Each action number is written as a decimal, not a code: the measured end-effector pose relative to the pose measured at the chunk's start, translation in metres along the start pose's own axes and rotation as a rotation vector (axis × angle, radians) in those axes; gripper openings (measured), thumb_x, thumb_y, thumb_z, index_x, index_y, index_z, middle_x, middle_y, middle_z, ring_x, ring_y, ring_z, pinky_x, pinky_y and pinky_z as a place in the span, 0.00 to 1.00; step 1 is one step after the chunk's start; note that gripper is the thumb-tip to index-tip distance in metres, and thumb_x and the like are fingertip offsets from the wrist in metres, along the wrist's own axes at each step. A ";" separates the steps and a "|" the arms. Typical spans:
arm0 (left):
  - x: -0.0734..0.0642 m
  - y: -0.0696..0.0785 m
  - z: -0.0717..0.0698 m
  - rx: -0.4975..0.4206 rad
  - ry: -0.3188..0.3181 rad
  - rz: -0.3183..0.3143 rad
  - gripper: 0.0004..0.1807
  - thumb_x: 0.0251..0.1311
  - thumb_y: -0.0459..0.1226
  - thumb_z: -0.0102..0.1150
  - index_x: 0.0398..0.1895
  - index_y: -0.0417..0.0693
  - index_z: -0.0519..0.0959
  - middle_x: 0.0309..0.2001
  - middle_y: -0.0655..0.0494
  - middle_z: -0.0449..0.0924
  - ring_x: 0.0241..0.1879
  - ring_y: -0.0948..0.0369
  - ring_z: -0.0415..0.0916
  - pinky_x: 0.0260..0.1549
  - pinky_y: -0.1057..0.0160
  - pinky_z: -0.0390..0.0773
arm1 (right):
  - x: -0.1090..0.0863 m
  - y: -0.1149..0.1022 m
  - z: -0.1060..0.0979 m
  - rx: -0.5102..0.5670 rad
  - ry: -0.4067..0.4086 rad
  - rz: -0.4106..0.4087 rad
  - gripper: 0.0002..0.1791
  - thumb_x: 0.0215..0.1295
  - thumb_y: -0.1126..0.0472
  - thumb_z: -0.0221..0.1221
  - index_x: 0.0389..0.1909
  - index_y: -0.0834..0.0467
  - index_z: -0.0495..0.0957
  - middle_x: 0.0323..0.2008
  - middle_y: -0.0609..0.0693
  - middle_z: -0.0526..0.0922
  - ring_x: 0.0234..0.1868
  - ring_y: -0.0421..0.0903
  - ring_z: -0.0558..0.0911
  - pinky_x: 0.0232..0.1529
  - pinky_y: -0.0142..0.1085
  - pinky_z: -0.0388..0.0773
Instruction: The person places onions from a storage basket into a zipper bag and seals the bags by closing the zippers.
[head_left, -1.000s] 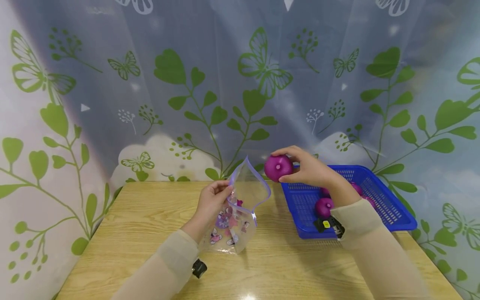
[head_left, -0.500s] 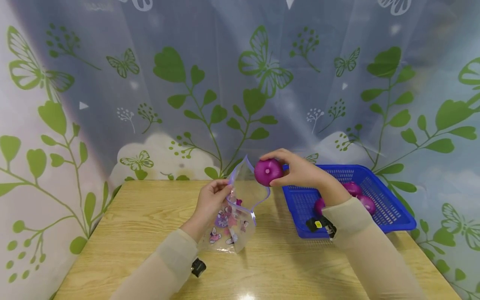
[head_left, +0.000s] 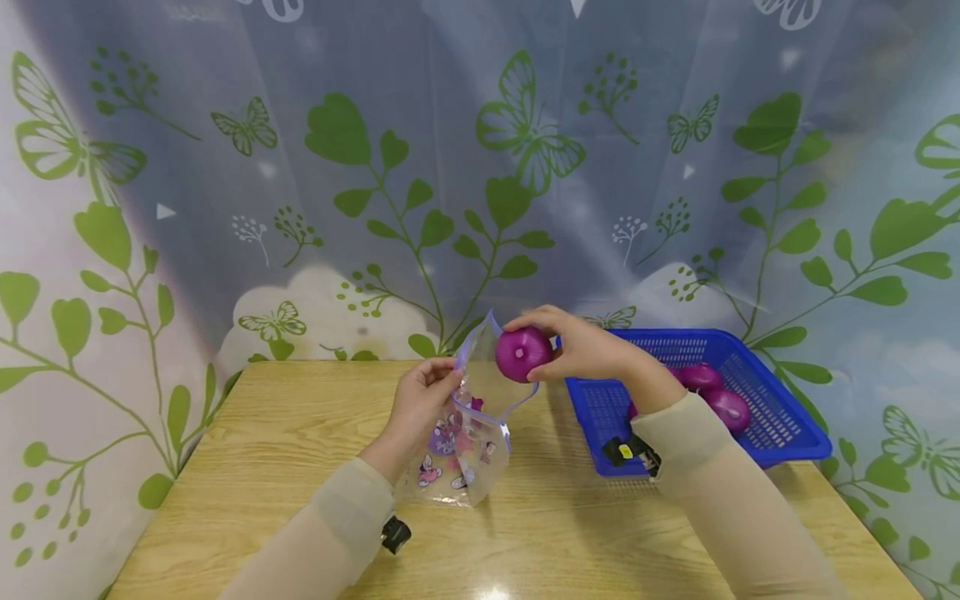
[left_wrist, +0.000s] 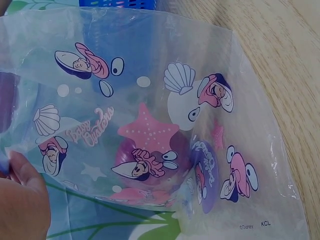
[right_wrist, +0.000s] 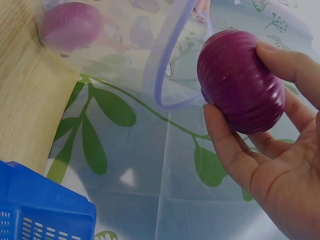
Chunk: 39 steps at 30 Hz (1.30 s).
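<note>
My left hand pinches the rim of a clear zip bag with a purple zip edge and printed cartoon shells and starfish. The bag's mouth stands apart and faces up and right. Through the plastic a red onion shows inside, near the bottom, in the right wrist view. With thumb and fingers my right hand grips another red onion, held at the bag's mouth by the far rim. Whether it touches the rim I cannot tell.
A blue plastic basket stands on the wooden table at the right, with several red onions in it, partly hidden by my right forearm. A printed curtain hangs behind the table.
My right hand has carried its red onion leftward and slightly down, from beside the bag to its mouth. The left hand and bag have barely moved.
</note>
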<state>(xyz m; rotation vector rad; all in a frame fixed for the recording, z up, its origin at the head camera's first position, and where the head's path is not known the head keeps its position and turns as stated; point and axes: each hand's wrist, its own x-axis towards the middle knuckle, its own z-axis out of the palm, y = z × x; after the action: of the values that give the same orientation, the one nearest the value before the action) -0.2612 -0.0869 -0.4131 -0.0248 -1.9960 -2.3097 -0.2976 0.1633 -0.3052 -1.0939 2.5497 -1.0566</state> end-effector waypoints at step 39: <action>-0.002 -0.001 -0.001 -0.030 0.001 0.039 0.09 0.65 0.28 0.62 0.47 0.36 0.79 0.33 0.57 0.79 0.31 0.64 0.75 0.29 0.72 0.76 | 0.001 -0.001 0.007 0.063 -0.066 0.010 0.33 0.62 0.72 0.67 0.69 0.57 0.71 0.70 0.54 0.61 0.66 0.56 0.67 0.57 0.43 0.79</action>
<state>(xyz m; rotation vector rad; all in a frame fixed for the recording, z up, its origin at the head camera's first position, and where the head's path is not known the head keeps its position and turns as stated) -0.2591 -0.0878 -0.4142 -0.0638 -1.9432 -2.3150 -0.2955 0.1587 -0.3095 -1.0800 2.4518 -1.0721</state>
